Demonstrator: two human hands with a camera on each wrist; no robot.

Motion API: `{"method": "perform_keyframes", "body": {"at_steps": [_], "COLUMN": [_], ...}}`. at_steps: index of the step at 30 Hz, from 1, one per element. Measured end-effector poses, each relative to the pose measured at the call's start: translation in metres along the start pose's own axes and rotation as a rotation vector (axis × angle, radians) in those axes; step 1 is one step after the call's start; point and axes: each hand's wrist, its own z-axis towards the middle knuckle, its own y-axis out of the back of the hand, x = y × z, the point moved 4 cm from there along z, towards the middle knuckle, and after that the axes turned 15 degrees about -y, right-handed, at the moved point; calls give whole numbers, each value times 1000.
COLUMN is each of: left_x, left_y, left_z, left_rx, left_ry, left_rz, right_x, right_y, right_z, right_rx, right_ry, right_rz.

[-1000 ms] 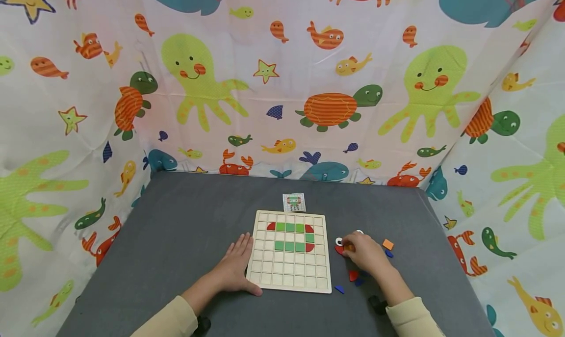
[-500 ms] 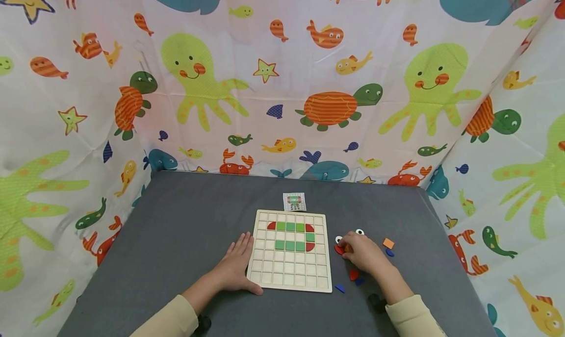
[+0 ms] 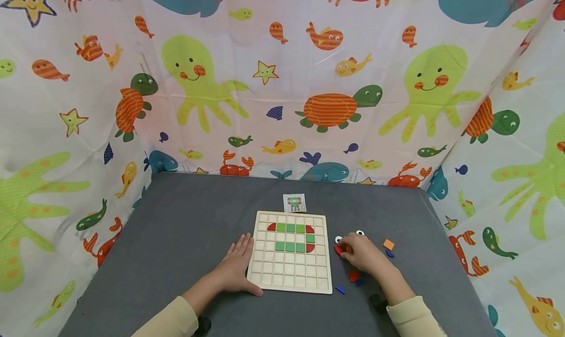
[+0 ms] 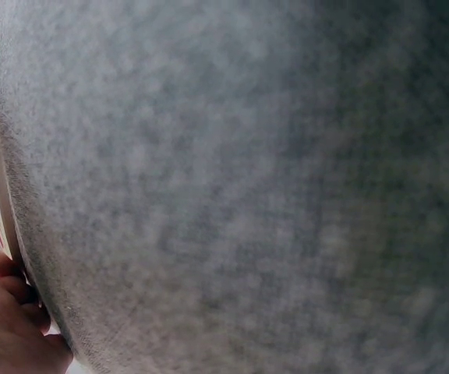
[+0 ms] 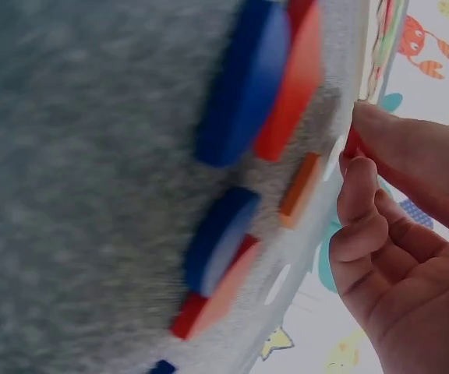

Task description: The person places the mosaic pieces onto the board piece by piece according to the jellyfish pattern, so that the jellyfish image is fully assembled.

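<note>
**Hands apart at the puzzle board**

Nearest, the left hand [image 3: 236, 268] lies flat with straight fingers against the wooden grid board's [image 3: 265, 271] left edge. Across the board, well apart from it, the right hand [image 3: 364, 253] curls its fingertips onto a red piece [image 3: 338, 250] on the grey table [image 3: 176, 239], just right of the board. Loose blue and orange pieces lie around. Beyond the board sits a small pattern card [image 3: 294, 202].

The small card [image 3: 294, 202] beyond the wooden board [image 3: 290, 278] is too small to be read, and the red piece [image 3: 338, 250] is mostly covered by the right hand [image 3: 363, 254].
</note>
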Motion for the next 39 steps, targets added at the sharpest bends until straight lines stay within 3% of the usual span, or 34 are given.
{"method": "perform_keyframes", "body": {"at_steps": [24,39], "left_x": [6,5], "left_y": [-5,-4], "left_z": [1,0], "left_rx": [-7,1], "left_ry": [-6,-13], "left_rz": [11,0], "right_x": [51,76], "right_y": [18,13], "right_z": [13,20], "right_rx": [-57,-44], "right_ry": [38,144], "right_rz": [34,53]}}
